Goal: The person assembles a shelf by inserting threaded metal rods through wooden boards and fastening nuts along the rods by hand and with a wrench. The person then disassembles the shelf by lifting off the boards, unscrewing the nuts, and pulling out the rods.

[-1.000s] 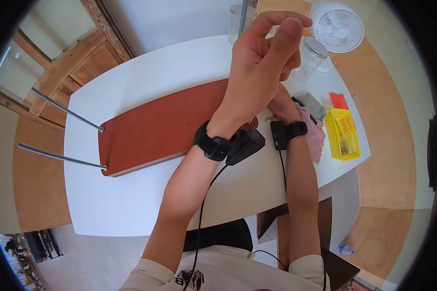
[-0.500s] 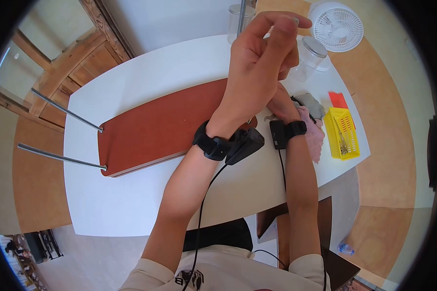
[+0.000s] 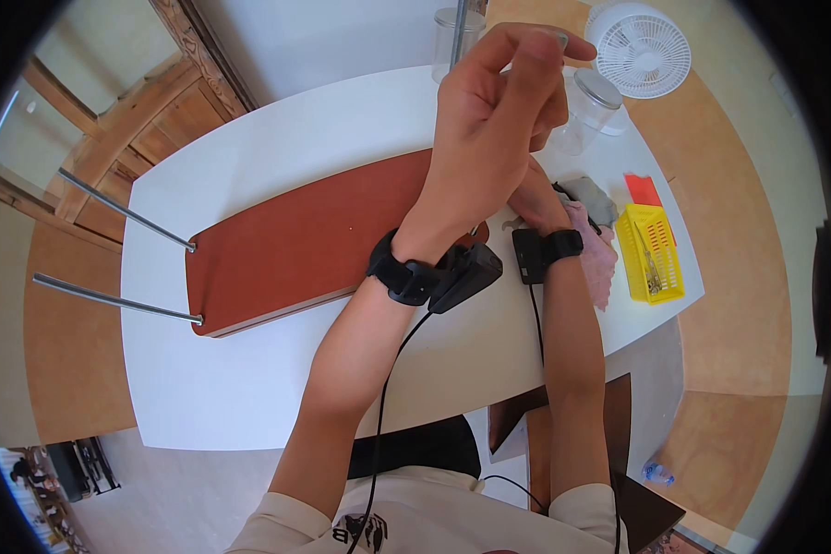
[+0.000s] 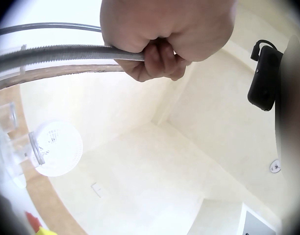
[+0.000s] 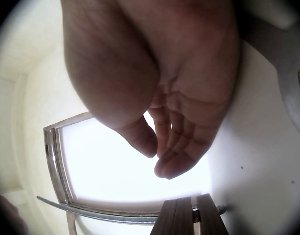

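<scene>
A long red-brown board (image 3: 305, 245) lies on the white table, with thin metal legs standing up from its ends. My left hand (image 3: 489, 129) is raised over its right end, fingers curled. In the left wrist view, that fist grips a metal leg (image 4: 81, 53) with a ridged surface. Lower down, my right hand (image 3: 540, 198) is by the board's right end, partly hidden behind the left. The right wrist view has its fingers (image 5: 177, 164) loosely bent with nothing seen between them and the thumb. Close beside this hand, a grey wrench (image 5: 286, 63) lies on the table.
Right of my hands are a pink cloth (image 3: 598, 263), a grey cloth (image 3: 600, 198) and a yellow basket (image 3: 632, 268) with small metal parts. Behind stand lidded clear jars (image 3: 582, 120) and a white fan (image 3: 642, 55). Two legs (image 3: 125, 208) jut out left.
My left thumb has turned and shifted slightly left, its nail now showing. The right hand and the board stay where they were.
</scene>
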Tool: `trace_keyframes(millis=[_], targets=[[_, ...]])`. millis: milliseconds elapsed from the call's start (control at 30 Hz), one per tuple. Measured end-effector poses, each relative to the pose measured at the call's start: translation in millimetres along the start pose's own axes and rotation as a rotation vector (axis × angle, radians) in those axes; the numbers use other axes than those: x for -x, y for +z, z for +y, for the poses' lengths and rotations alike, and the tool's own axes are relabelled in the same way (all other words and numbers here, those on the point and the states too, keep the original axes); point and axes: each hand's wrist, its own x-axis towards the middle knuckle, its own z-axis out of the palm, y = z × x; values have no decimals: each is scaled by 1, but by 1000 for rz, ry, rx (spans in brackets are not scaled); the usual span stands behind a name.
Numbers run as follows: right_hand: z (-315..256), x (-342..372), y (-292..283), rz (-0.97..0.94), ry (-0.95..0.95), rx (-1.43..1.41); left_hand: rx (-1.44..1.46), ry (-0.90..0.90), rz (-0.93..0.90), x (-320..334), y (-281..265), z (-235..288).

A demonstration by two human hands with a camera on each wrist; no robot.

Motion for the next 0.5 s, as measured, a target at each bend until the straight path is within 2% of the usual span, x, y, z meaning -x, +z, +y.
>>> trace_keyframes(millis=[167, 267, 333, 433, 500], targets=[[0, -2, -2, -33, 12, 3, 42, -17, 11, 2, 2, 1], [-3, 0, 3, 28, 5, 104, -97, -50, 58, 3, 5, 3], [2, -5, -4, -29, 11, -2, 16, 8, 3, 0, -1, -4], [5, -7, -9, -72, -5, -26, 22, -27, -3, 0, -1, 0], [2, -3, -3, -36, 6, -7, 23, -3, -4, -1, -1, -4]])
